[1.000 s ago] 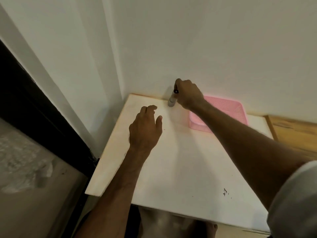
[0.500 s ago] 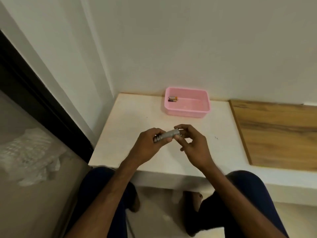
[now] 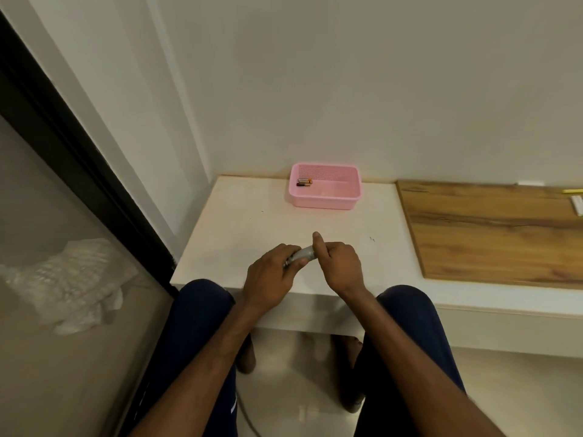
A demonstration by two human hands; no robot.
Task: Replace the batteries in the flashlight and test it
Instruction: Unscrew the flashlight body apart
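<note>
A small silver flashlight [image 3: 303, 254] lies level between both hands, just above the near part of the white table [image 3: 246, 228]. My left hand [image 3: 271, 275] wraps its left end. My right hand [image 3: 337, 263] closes on its right end, thumb raised. Most of the flashlight body is hidden by fingers. A pink basket [image 3: 325, 200] stands at the back of the table against the wall. Batteries [image 3: 304, 182] with black and orange ends lie in the basket's left rear corner.
A wooden board [image 3: 492, 228] covers the surface to the right, with small pale items at its far right edge. A dark-framed glass door [image 3: 79, 171] runs along the left. My knees sit under the table's front edge.
A second ago my right hand took the flashlight standing by the wall. Both hands have brought it to the near table edge, and my right hand now closes more fully on its end.
</note>
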